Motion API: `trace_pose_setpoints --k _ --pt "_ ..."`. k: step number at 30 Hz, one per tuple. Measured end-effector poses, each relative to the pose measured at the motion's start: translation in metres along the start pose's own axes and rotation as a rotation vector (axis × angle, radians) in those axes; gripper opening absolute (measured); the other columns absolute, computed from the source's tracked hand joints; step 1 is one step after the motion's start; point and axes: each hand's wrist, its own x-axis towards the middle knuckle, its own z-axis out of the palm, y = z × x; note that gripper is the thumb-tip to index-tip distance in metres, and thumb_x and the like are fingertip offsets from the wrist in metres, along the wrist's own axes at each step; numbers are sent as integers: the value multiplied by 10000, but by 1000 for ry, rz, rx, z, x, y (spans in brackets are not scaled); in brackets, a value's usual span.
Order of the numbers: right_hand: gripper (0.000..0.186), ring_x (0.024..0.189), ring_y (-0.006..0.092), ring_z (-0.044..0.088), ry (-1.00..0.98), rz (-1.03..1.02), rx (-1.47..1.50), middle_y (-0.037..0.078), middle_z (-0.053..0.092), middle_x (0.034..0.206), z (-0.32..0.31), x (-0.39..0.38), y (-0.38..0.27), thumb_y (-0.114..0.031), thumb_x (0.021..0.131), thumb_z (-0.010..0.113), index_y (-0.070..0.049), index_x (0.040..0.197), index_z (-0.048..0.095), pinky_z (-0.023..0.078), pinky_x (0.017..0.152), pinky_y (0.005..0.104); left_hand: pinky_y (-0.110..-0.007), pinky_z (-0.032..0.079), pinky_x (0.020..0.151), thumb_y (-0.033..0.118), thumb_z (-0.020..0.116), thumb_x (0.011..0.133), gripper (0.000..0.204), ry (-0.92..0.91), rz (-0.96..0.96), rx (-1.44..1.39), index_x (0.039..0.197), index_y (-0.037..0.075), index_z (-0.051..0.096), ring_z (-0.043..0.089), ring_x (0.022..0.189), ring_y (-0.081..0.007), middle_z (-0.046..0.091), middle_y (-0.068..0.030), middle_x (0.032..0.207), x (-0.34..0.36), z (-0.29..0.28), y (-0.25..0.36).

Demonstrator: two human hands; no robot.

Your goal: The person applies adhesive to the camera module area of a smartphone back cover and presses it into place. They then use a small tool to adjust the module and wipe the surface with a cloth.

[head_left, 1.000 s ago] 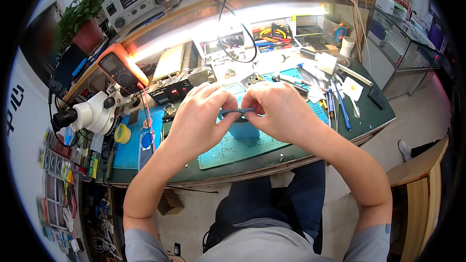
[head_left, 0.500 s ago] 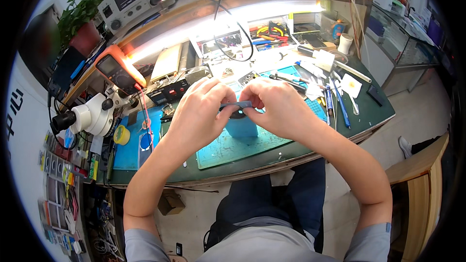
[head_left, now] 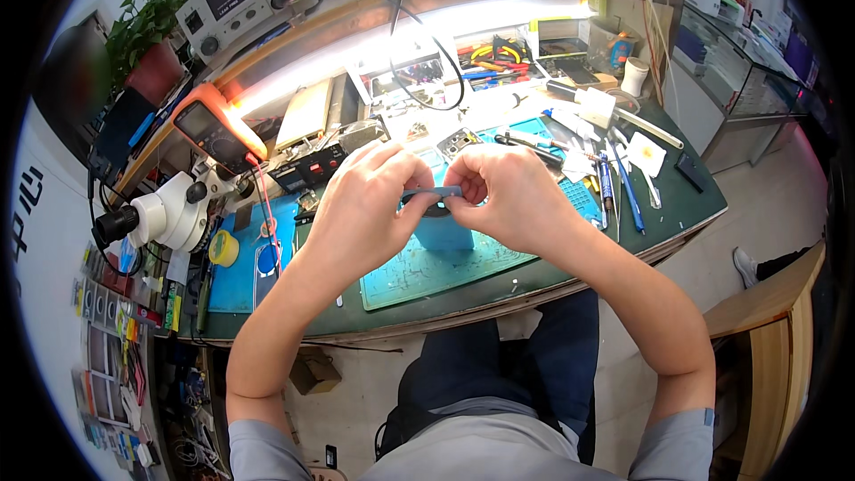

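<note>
My left hand (head_left: 365, 205) and my right hand (head_left: 512, 196) meet over the middle of the bench, thumbs and fingers pinched on the two ends of a thin blue-grey strip (head_left: 436, 191). Just under it shows a blue flat-sided piece (head_left: 445, 236) with a dark rounded part at its top. Whether strip and blue piece are joined I cannot tell, as my fingers cover the ends. Below them lies a green-blue work mat (head_left: 401, 285), worn and flecked with small bits.
To the left stand a white microscope (head_left: 174, 209), an orange multimeter (head_left: 214, 129) and a yellow round tub (head_left: 223, 248). Pens and tools, among them a blue pen-like tool (head_left: 628, 191), lie at the right. A black cable (head_left: 396, 36) hangs over the back.
Both hands keep their pinch on the strip, almost in the same spot. The view has shifted very slightly.
</note>
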Motion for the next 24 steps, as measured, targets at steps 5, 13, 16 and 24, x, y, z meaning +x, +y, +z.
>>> trace_pose_setpoints --k 5,13,16,24 --pt "202 794 223 734 43 11 91 115 733 842 3 -8 3 -102 834 783 9 991 720 584 760 351 -353 553 761 49 818 814 194 -3 -6 13 913 13 655 673 853 -241 631 -88 871 -1 0 -1" --pt "246 805 108 701 121 97 183 46 736 875 16 -18 20 -124 857 837 11 1024 719 577 775 276 -414 522 825 78 811 811 192 -32 10 91 925 40 663 652 909 -296 640 -95 916 5 -1 5" --pt "232 798 99 691 164 95 254 34 732 857 23 -20 21 -131 867 833 8 1015 724 574 774 271 -450 516 855 84 804 812 189 -53 -1 42 930 41 662 643 938 -327 642 -108 942 6 1 6" --pt "233 806 194 750 169 105 274 116 769 887 23 -19 20 -115 844 814 20 1016 734 600 763 335 -388 550 792 42 810 816 188 -74 63 79 933 15 666 678 895 -284 642 -101 898 11 -2 6"
